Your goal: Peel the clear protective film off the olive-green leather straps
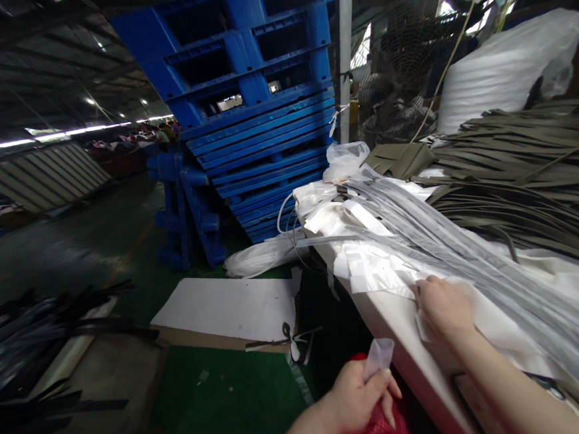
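My left hand is closed, with a small translucent whitish piece of plastic film pinched between thumb and fingers in front of the red cloth at my lap. My right hand reaches onto the white work table. Its fingers curl down at the edge of a pile of thin white sheets; what they grip, if anything, is hidden beneath them. Long grey strips run along the table just beyond that hand.
Dark olive strips lie heaped at the right, before a white plastic-wrapped bundle. Blue pallets are stacked ahead beside a metal pole. A white board lies on the green floor. Black strips are piled at left.
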Tool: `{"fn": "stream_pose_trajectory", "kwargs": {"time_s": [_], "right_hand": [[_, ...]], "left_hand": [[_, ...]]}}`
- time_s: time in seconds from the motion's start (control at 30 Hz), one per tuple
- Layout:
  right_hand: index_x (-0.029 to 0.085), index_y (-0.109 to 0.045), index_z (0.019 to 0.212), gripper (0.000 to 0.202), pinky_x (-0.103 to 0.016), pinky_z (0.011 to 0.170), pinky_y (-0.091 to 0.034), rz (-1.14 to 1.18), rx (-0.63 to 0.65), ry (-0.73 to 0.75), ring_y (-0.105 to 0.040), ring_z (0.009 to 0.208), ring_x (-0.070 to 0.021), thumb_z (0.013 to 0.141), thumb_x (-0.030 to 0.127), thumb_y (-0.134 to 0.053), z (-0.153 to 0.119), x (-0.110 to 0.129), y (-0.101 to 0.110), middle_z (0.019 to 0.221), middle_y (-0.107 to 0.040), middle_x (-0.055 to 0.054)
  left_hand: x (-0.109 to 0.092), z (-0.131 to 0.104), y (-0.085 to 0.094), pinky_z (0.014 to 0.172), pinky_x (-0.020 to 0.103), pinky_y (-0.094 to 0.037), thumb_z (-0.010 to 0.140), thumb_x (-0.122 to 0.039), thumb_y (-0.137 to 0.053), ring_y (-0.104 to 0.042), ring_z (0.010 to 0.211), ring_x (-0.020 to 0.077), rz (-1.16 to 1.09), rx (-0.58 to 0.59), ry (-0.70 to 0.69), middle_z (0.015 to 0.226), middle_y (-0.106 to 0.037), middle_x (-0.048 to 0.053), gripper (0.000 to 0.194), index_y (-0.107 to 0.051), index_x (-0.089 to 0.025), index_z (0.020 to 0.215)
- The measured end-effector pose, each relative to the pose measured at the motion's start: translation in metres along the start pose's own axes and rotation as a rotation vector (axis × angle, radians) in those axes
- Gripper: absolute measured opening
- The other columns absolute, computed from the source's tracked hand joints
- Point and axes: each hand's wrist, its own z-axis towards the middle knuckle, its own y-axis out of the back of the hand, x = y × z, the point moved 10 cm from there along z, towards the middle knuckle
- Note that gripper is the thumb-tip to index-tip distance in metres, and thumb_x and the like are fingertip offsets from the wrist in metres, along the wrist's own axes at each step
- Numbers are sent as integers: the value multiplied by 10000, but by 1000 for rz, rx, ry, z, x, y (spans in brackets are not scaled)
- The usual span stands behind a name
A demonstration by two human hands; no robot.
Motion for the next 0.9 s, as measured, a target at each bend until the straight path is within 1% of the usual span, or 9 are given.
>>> {"fn": "stream_pose_trajectory", "kwargs": {"time_s": [0.1, 0.23, 0.3, 0.47, 0.57, 0.67, 0.77, 0.83, 0.9], "right_hand": [[172, -741, 889, 399, -338, 610, -394, 40, -10, -48, -680, 754, -253, 998, 346, -399, -5, -15, 3, 911, -711, -131], [193, -737, 1013, 395, -321, 665, -434, 72, -52, -83, -679, 832, -231, 1000, 385, -392, -18, -32, 13, 1075, -716, -95], [194, -732, 1012, 406, -321, 683, -443, 85, -75, -65, -674, 843, -228, 1004, 382, -372, -25, -33, 19, 1102, -710, -82], [211, -725, 877, 406, -340, 620, -434, 80, -158, -63, -662, 753, -242, 983, 424, -396, -40, -40, 42, 948, -717, -79], [219, -714, 849, 420, -339, 554, -410, 62, -235, -58, -645, 654, -232, 975, 467, -400, -52, -39, 65, 882, -711, -66], [219, -698, 985, 403, -338, 513, -382, 28, -434, -17, -647, 640, -220, 1001, 446, -366, -82, -27, 107, 1036, -724, -72], [257, -646, 1144, 280, -335, 562, -432, 130, -616, 28, -697, 828, -243, 1000, 367, -433, -126, -15, 144, 1212, -694, -68], [299, -597, 1233, 282, -343, 675, -512, 281, -646, 140, -700, 957, -256, 970, 304, -495, -152, -4, 155, 1261, -675, -63], [333, -554, 1316, 393, -349, 781, -560, 414, -623, 300, -696, 1016, -257, 930, 264, -538, -173, 12, 157, 1301, -656, -54]], "left_hand": [[2, 1, 8, 559, 232, -389, 823, -766, -486, -523, 488, 125, -4, -10, -11, 508, -540, -9, 661, -632, -121, 804], [3, 3, 21, 623, 247, -419, 856, -722, -484, -535, 506, 126, 20, -38, -18, 511, -554, -15, 616, -635, -126, 825], [2, 4, 27, 638, 249, -422, 862, -707, -487, -524, 502, 122, 41, -54, -15, 512, -557, -17, 599, -634, -127, 821], [-2, 6, 33, 623, 250, -416, 871, -681, -485, -505, 490, 120, 65, -79, -15, 524, -571, -7, 580, -637, -125, 807], [-2, 6, 35, 619, 249, -414, 879, -662, -487, -508, 491, 120, 68, -87, -6, 529, -577, -7, 561, -638, -125, 816], [-5, 4, 46, 622, 244, -412, 884, -649, -498, -526, 518, 122, 75, -132, -20, 537, -584, -8, 543, -634, -127, 819], [-15, 2, 63, 619, 243, -410, 882, -654, -509, -552, 549, 131, 62, -196, -53, 556, -600, -2, 545, -630, -125, 831], [-26, 0, 75, 635, 247, -419, 885, -647, -520, -565, 564, 133, 55, -239, -78, 571, -606, -1, 535, -627, -124, 842], [-42, -2, 84, 667, 253, -435, 892, -632, -530, -575, 582, 133, 53, -278, -118, 584, -607, -1, 521, -628, -123, 845]]}}
